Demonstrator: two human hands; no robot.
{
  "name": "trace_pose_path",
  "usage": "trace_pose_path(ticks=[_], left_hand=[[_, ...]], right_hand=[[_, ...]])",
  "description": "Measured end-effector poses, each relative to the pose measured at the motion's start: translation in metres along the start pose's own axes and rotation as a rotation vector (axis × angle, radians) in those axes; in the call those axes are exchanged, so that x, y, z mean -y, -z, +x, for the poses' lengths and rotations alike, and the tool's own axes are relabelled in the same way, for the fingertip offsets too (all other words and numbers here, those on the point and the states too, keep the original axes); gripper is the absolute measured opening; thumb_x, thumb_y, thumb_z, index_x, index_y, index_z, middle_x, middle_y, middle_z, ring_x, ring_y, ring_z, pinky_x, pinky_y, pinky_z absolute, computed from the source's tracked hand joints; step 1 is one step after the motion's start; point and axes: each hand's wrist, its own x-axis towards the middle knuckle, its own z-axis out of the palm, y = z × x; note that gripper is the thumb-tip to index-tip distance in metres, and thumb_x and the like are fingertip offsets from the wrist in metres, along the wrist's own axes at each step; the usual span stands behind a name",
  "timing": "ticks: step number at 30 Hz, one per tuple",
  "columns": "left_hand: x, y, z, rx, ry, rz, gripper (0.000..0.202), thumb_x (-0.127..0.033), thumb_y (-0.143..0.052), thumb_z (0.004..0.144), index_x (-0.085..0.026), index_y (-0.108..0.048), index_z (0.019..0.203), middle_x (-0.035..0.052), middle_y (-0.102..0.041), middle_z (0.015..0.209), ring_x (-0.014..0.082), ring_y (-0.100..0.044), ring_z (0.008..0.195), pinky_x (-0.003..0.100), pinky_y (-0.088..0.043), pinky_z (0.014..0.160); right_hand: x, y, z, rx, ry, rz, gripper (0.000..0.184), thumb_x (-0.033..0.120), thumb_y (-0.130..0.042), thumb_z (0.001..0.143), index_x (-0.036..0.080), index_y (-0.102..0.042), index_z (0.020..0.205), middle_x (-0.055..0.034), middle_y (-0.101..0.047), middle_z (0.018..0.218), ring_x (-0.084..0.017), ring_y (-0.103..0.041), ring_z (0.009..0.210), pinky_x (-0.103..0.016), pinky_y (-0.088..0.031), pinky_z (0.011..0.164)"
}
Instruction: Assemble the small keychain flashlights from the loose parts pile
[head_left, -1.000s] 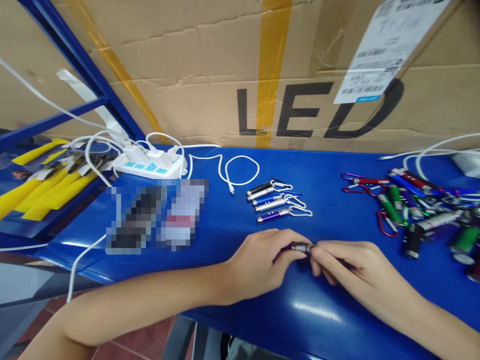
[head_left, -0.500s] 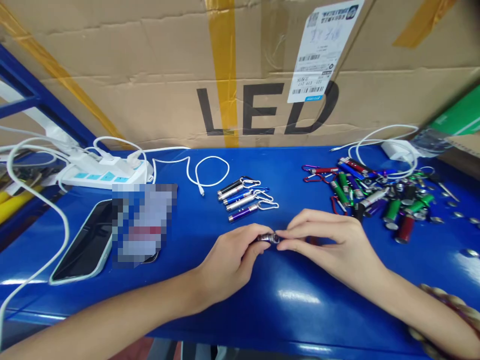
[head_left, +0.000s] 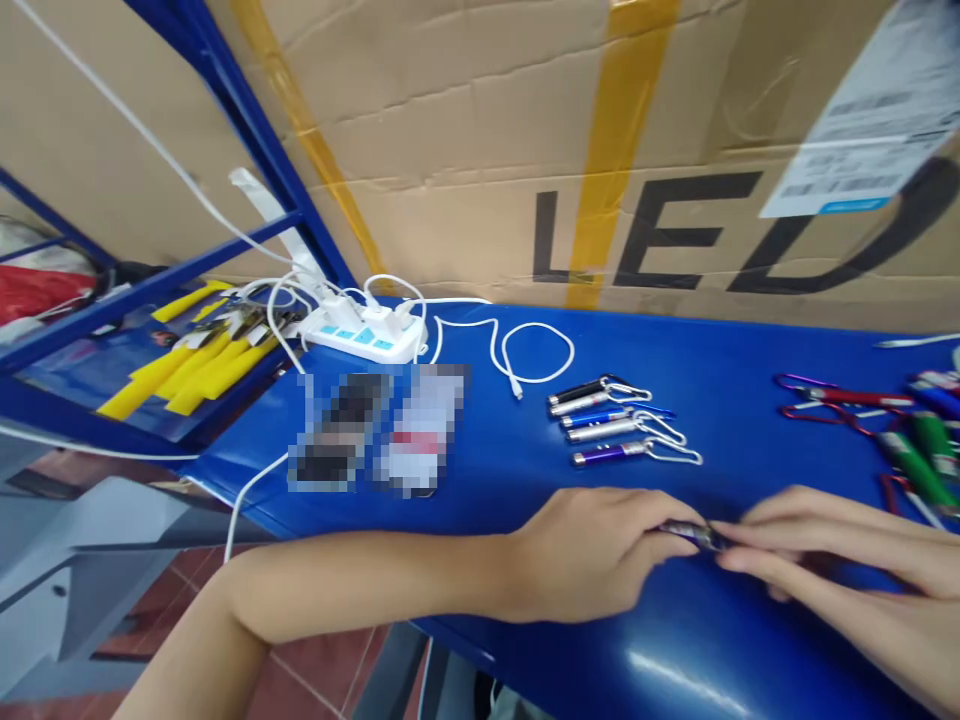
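Observation:
My left hand [head_left: 592, 555] is closed around a small dark metal mini flashlight [head_left: 686, 532], and only its front part shows past the fingers. At that exposed end, the thumb and fingers of my right hand [head_left: 832, 550] pinch it; that hand is slightly blurred. Just beyond my left hand lies a row of several finished-looking mini flashlights with carabiner clips, the nearest a purple one [head_left: 609, 455] and the farthest a black one [head_left: 576, 390]. To the right, a pile of flashlight parts includes a green tube [head_left: 911, 468] and a red flashlight [head_left: 862, 397].
A large cardboard box [head_left: 450, 200] stands behind the blue table [head_left: 480, 440]. Left of the row lie two blurred-out phones, one dark [head_left: 341, 430] and one pale [head_left: 427, 430]. A white power strip [head_left: 364, 335] with cables sits behind them. Yellow-handled tools [head_left: 199, 365] lie farther left.
The view has swung left, so everything sits farther right in the picture and the yellow-handled tools show more fully. Both hands still hold the flashlight together.

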Motion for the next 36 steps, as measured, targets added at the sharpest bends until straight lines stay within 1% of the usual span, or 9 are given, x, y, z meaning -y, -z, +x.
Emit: trace_pose_path(ticks=[2, 5, 14, 18, 22, 25, 31, 34, 36], left_hand=[[0.001, 0.001, -0.001, 0.002, -0.006, 0.006, 0.021, -0.018, -0.042, 0.093, -0.016, -0.057, 0.107, 0.0046, -0.068, 0.107, 0.0152, -0.064, 0.098, 0.024, -0.047, 0.089], [0.002, 0.001, -0.002, -0.003, -0.03, 0.022, 0.02, -0.018, -0.042, 0.093, -0.014, -0.057, 0.107, 0.0057, -0.069, 0.106, 0.0154, -0.064, 0.098, 0.023, -0.048, 0.089], [0.003, -0.001, -0.002, 0.053, -0.033, 0.06, 0.017, -0.016, -0.042, 0.093, -0.015, -0.053, 0.106, 0.0054, -0.068, 0.107, 0.0164, -0.064, 0.099, 0.026, -0.048, 0.088], [0.006, -0.002, -0.002, 0.07, -0.041, 0.085, 0.015, -0.019, -0.042, 0.094, -0.016, -0.051, 0.105, 0.0059, -0.068, 0.105, 0.0183, -0.065, 0.098, 0.027, -0.049, 0.085], [0.008, -0.002, -0.001, 0.07, -0.023, 0.105, 0.014, -0.017, -0.043, 0.092, -0.015, -0.051, 0.104, 0.0075, -0.069, 0.1, 0.0203, -0.066, 0.093, 0.03, -0.051, 0.08], [0.007, -0.003, -0.001, 0.041, -0.018, 0.063, 0.009, -0.015, -0.044, 0.092, -0.015, -0.05, 0.098, 0.0082, -0.068, 0.102, 0.0195, -0.065, 0.095, 0.029, -0.051, 0.08], [0.008, -0.005, -0.001, 0.001, -0.027, 0.036, 0.004, -0.015, -0.045, 0.091, -0.017, -0.047, 0.089, 0.0077, -0.069, 0.101, 0.0192, -0.066, 0.094, 0.028, -0.052, 0.078], [0.01, -0.005, -0.002, -0.023, -0.054, 0.064, 0.004, -0.016, -0.046, 0.091, -0.016, -0.049, 0.09, 0.0076, -0.069, 0.1, 0.0197, -0.066, 0.094, 0.029, -0.052, 0.078], [0.011, -0.005, -0.002, -0.051, -0.081, 0.068, 0.003, -0.017, -0.048, 0.09, -0.016, -0.051, 0.09, 0.0064, -0.069, 0.099, 0.0187, -0.066, 0.093, 0.027, -0.051, 0.079]], right_hand=[[-0.002, -0.004, -0.002, -0.032, -0.054, 0.015, 0.022, 0.044, -0.067, 0.07, 0.026, -0.069, 0.057, -0.0055, -0.065, 0.071, -0.021, -0.061, 0.063, -0.03, -0.05, 0.056], [-0.003, -0.006, -0.003, -0.007, -0.092, 0.033, 0.021, 0.045, -0.07, 0.067, 0.027, -0.069, 0.056, -0.006, -0.064, 0.071, -0.02, -0.06, 0.061, -0.03, -0.048, 0.053], [-0.006, -0.005, -0.002, 0.013, -0.152, -0.029, 0.029, 0.053, -0.067, 0.067, 0.026, -0.07, 0.054, -0.0065, -0.066, 0.069, -0.023, -0.063, 0.063, -0.031, -0.049, 0.054], [0.004, -0.006, 0.003, 0.058, -0.194, -0.004, 0.035, 0.057, -0.064, 0.067, 0.026, -0.069, 0.053, -0.0044, -0.065, 0.066, -0.018, -0.059, 0.058, -0.027, -0.046, 0.05], [0.008, -0.005, 0.01, 0.171, -0.166, 0.077, 0.03, 0.05, -0.064, 0.073, 0.024, -0.07, 0.058, -0.0027, -0.062, 0.06, -0.013, -0.055, 0.051, -0.022, -0.041, 0.044], [0.005, -0.004, 0.011, 0.228, -0.203, 0.137, 0.027, 0.046, -0.067, 0.072, 0.022, -0.07, 0.06, -0.0007, -0.058, 0.055, -0.01, -0.052, 0.045, -0.02, -0.041, 0.042], [0.008, -0.009, 0.006, 0.201, -0.372, 0.24, 0.032, 0.047, -0.071, 0.065, 0.019, -0.063, 0.053, 0.0029, -0.05, 0.048, -0.008, -0.048, 0.04, -0.019, -0.04, 0.04], [0.012, -0.012, 0.003, 0.15, -0.45, 0.247, 0.036, 0.046, -0.07, 0.066, 0.018, -0.056, 0.048, 0.0038, -0.045, 0.048, -0.007, -0.044, 0.041, -0.019, -0.037, 0.041], [0.013, -0.012, 0.001, 0.151, -0.451, 0.222, 0.039, 0.046, -0.067, 0.068, 0.018, -0.053, 0.046, 0.0033, -0.044, 0.048, -0.007, -0.041, 0.042, -0.019, -0.035, 0.04]])
